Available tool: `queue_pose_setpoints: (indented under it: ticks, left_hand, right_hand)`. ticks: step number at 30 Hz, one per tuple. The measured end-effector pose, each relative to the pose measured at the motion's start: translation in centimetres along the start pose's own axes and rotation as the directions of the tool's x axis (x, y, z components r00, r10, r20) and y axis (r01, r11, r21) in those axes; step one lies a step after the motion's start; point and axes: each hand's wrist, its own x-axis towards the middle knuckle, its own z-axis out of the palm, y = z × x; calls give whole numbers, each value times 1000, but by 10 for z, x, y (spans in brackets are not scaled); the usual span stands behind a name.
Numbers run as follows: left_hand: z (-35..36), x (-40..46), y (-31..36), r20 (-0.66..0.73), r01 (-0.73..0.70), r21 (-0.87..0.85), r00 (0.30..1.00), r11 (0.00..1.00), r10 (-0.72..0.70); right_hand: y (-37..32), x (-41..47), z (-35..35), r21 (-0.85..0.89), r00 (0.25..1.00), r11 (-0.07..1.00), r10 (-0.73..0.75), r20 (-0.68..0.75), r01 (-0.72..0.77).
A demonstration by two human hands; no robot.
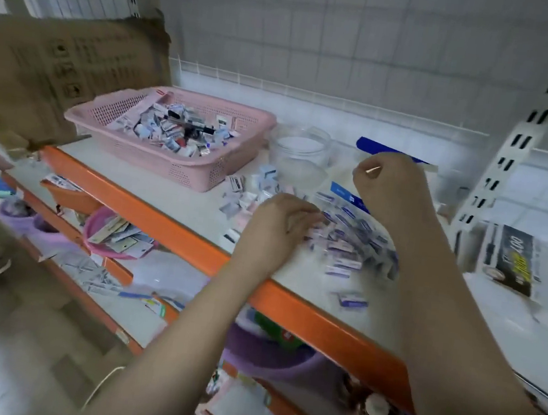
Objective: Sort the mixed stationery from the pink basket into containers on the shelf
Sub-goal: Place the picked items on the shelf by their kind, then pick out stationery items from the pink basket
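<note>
The pink basket (181,161) stands on the white shelf (170,194) at the left, holding several mixed small stationery packets. A clear plastic bag (362,238) full of small purple-white packets lies in front of me. My left hand (277,228) has its fingers curled on the bag's left edge among the packets. My right hand (392,190) is raised above the bag with its fingers curled, pinching the bag's clear upper edge. A clear round jar (298,151) stands behind, between basket and bag. Loose packets (250,194) lie beside the basket.
A cardboard box (57,77) stands left of the basket. A black packaged item (507,260) lies at the right near the white upright (500,155). One stray packet (352,301) sits near the orange shelf edge (191,249). Lower shelves hold tubs and more goods.
</note>
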Motion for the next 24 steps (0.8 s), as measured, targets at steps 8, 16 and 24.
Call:
queue_pose_setpoints:
  ticks: [8, 16, 24]
  left_hand:
    - [-106, 81, -88, -145, 129, 48, 982, 990, -121]
    - [-184, 151, -214, -75, 176, 82, 983, 981, -170]
    - [-220, 211, -291, 129, 72, 211, 987, 975, -100]
  right_hand:
    - [-81, 59, 70, 6, 995, 999, -47, 89, 47]
    - [-160, 98, 169, -12, 999, 1000, 3, 36, -3]
    - [-210, 118, 212, -230, 945, 964, 196, 261, -137]
